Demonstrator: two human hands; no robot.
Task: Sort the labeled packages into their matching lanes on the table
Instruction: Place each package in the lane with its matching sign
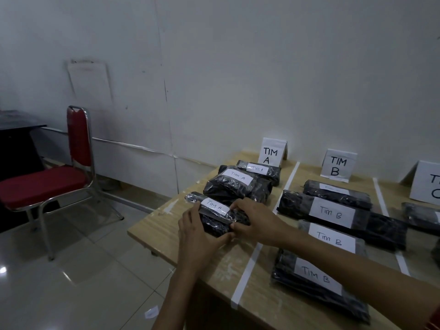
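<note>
Curled fingers of the left hand (pixel 194 231) and right hand (pixel 258 219) grip the two ends of the nearest TIM A package (pixel 214 216), which lies at the near end of the TIM A lane (pixel 221 260) on the table (pixel 147 232), left of the tape strip (pixel 247 265). Its black wrap looks soft, light and probably slippery, so holding the bulk from both ends, not the paper label (pixel 214 206), seems safest.

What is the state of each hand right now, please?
Left hand: holds the nearest TIM A package at its left end.
Right hand: holds the same package at its right end.
</note>
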